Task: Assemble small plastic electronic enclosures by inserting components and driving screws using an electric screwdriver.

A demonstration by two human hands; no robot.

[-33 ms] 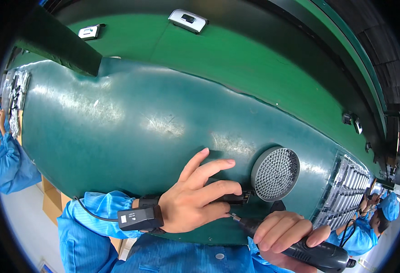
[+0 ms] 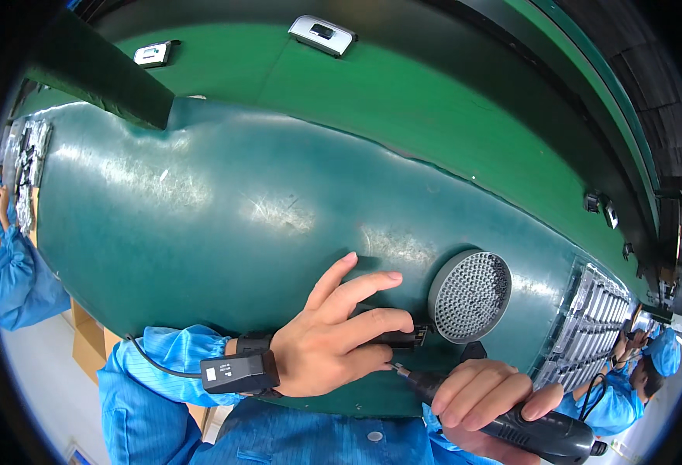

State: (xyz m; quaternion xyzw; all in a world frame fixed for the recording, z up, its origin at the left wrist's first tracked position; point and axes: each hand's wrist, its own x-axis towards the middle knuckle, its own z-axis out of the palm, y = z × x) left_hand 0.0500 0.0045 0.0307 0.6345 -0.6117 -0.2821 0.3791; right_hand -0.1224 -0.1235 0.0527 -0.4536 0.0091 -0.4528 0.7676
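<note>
My left hand (image 2: pixel 329 341) lies palm down over a small black part (image 2: pixel 404 339) with a slotted-looking end. Its lower fingers close on the part, while the upper two stretch out over the mat. My fingers hide most of that part, so its kind is unclear. In my right hand (image 2: pixel 492 403) is a dark electric screwdriver (image 2: pixel 539 435), its tip pointing left. The metal bit ends beside my left index fingertip; whether it carries a screw is too small to tell. A round grey tray (image 2: pixel 432 304) with many small holes stands just beyond the black part.
A green-blue mat (image 2: pixel 201 256) covers the bench. Clear plastic trays (image 2: pixel 589 318) lie at the right. A green-covered post (image 2: pixel 116 74) rises at the far left. White-and-black devices (image 2: pixel 322 35) sit along the back. Co-workers in blue sit at left (image 2: pixel 23 275) and right (image 2: pixel 620 395).
</note>
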